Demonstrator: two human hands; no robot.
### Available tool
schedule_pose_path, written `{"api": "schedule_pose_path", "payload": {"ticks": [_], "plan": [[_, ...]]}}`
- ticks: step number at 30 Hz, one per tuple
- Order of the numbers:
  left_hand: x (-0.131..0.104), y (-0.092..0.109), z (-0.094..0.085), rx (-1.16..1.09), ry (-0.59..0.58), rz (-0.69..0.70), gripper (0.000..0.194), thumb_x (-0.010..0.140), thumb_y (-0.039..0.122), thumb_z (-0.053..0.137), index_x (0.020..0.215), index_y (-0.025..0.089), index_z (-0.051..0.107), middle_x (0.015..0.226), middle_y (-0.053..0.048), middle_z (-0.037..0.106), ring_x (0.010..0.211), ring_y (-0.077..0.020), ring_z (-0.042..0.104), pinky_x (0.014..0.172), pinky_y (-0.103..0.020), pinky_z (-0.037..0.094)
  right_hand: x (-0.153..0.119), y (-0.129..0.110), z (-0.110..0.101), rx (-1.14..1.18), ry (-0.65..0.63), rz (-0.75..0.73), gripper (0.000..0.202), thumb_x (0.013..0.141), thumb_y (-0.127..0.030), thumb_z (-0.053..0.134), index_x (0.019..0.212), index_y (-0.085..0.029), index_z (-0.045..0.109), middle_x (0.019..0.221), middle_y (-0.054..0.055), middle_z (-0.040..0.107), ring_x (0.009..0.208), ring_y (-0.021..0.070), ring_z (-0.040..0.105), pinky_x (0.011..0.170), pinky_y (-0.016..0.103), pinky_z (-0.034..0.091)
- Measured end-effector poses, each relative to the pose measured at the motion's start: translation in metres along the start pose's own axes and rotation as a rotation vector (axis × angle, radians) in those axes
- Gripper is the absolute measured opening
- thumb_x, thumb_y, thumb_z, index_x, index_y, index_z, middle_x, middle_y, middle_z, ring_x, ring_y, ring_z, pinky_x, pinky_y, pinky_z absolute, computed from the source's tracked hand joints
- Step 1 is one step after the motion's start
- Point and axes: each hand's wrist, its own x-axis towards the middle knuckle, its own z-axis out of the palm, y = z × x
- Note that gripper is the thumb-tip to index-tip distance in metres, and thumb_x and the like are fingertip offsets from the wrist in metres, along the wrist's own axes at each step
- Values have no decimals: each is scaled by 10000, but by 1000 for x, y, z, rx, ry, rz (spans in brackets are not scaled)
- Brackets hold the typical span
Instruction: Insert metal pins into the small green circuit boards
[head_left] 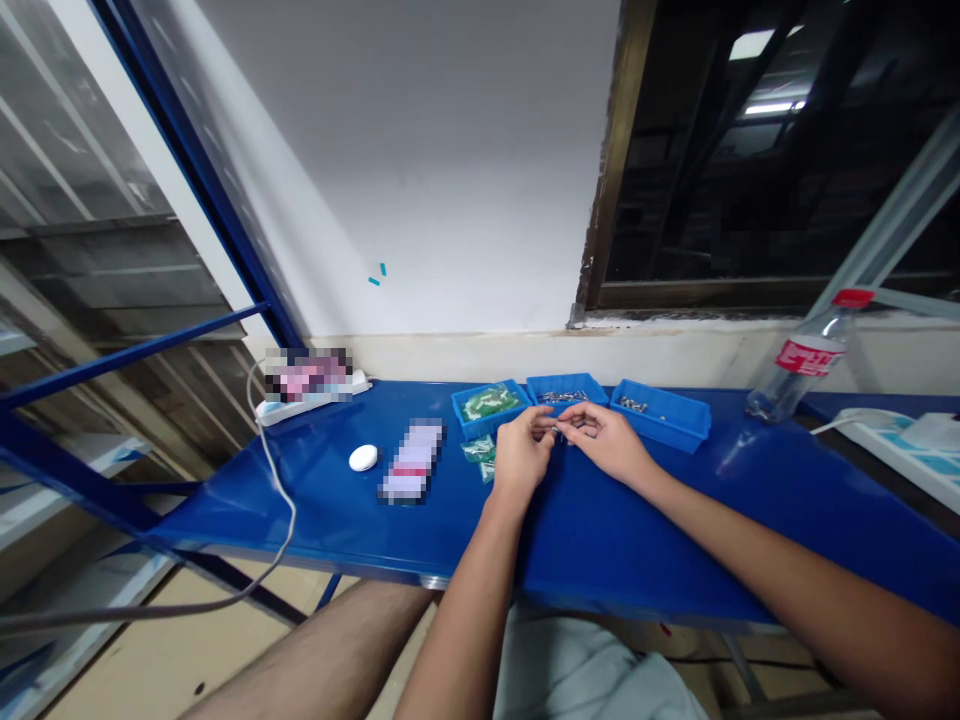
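Observation:
My left hand and my right hand meet over the blue table, fingertips almost touching. Both are closed in a pinch around a small metal piece, too small to name for certain. Just behind them stand three blue bins. The left bin holds green-and-white small packets. Loose silvery metal parts lie in the middle bin. In the right bin there are a few similar metal parts. More green packets rest on the table beside my left hand, which partly covers them.
A blurred-out phone-like object and a white oval case lie on the left of the blue table. A power strip trails a grey cable over the edge. At right stands a plastic bottle.

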Motion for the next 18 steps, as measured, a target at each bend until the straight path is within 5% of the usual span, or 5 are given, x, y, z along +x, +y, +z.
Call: {"api": "schedule_pose_path", "payload": {"ticks": [12,18], "plan": [[1,-2,1,2,25,6,438,818,-23,668,1211,167,702,1077,-83,793,899,-162,776,860,-301,645,0,2,3,-29,-54,-25,218,841,-353,739,990,-204,683,900,44,680,803,177,654,704,310,585],[-3,9,-2,113,25,-35,138,926,181,654,957,188,787,928,-54,820,826,-199,787,828,-320,641,1,-1,-1,-198,5,-101,152,863,-295,682,986,-216,721,902,50,669,776,189,641,694,329,576]]}}
